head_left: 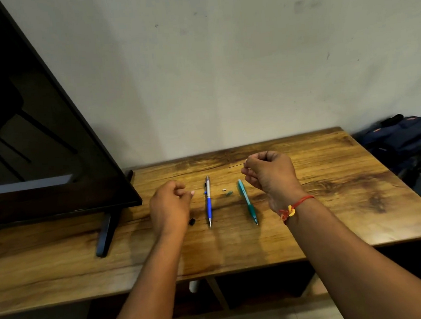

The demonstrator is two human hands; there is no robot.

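Two mechanical pencils lie side by side on the wooden table (333, 200), and the teal pencil (247, 201) is the one that matters now. Its long axis runs from the wall side toward the person, with the writing tip at the near end and the back end at the far end. The right hand (271, 174) hovers just above and beyond this far end. Its thumb and forefinger pinch a thin dark lead (235, 166), which sticks out sideways to the left, almost crosswise to the teal pencil. In my judgement the lead must turn about a quarter before it can enter the back end, and the right hand is clearly the nearer one for this.

A small teal cap (229, 194) and a white eraser (223, 190) lie just left of the teal pencil, between it and the blue pencil (209, 202). The left hand (170, 205) is further left, past the blue pencil, with its fingers curled. Whether it holds something small I cannot tell from here. A little black piece (192, 221) lies on that same side.
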